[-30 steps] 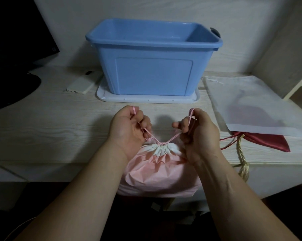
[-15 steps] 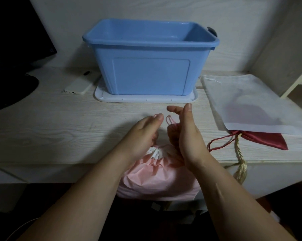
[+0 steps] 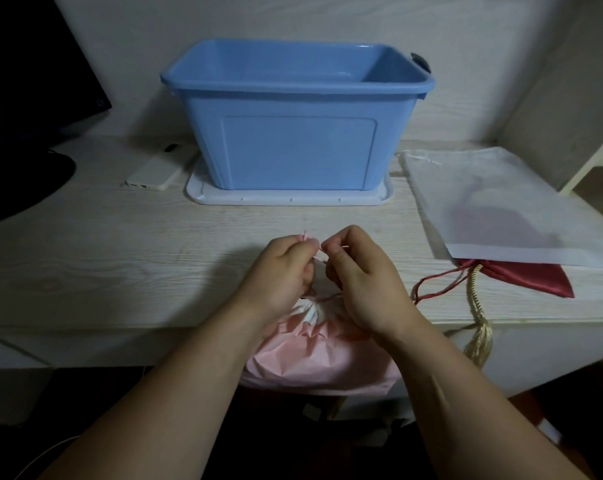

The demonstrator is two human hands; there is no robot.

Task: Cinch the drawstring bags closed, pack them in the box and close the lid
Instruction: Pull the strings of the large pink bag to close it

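We are sitting at the desk [image 3: 120, 271], and the blue box [image 3: 293, 133] is standing open at the back of it, on top of its own white lid [image 3: 293, 199]. As far as we are able to see into the box, nothing is showing inside, though its floor is hidden.

To the right, the white bag [image 3: 501, 216] is lying flat with its mouth looking ungathered. It is covering part of the red bag [image 3: 528, 280], whose cords are trailing loose towards the desk edge.

The pink bag [image 3: 321, 362] is lying in front of us, hanging over the near edge, with its mouth bunched tight.

Our left hand [image 3: 279, 271] and right hand [image 3: 369, 282] are working close together just above that mouth. Each is curled and pinching an end of the pink cord [image 3: 303, 234].

We are judging that the first bag is cinched and we are now securing its cord. Two bags are waiting to be closed, none is packed, and the lid is not yet on.
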